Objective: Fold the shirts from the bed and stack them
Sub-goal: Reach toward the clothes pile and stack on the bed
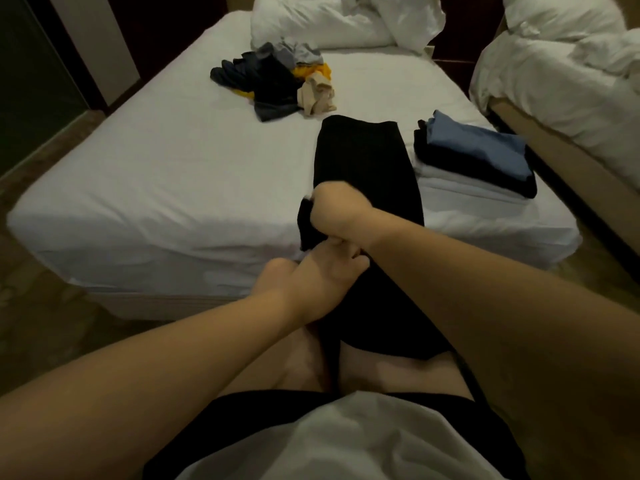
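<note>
1. black fabric fills the middle: the black shirt (363, 161), narrowed to a long strip, lies on the bed (156, 174) by its foot edge, with its near end hanging off the mattress toward the person's legs.
2. the right hand (334, 213) reaches across and is clenched on the strip's left edge, a bunch of cloth in its fist. the left hand (323, 277) sits just below and touches it, fingers curled round the hanging part of the same shirt.
3. the step in hand looks like the crosswise fold, bringing the near end up over the far end.
4. to do it well, lift both near corners level and keep the side edges lined up so the strip doesn't skew. lay the end down flat on the far end (which looks square enough to aim at). a bunched grip like this one risks a crease, so spread the cloth before setting it down, then smooth outward with flat palms.
5. the folded stack (478, 154), blue on top with dark and pale layers beneath, sits just beside the strip on the right. the finished packet should match its footprint.
6. a loose pile (273, 81) of unfolded clothes waits farther up the bed, well apart from the hands, near the white bedding (318, 22).
</note>
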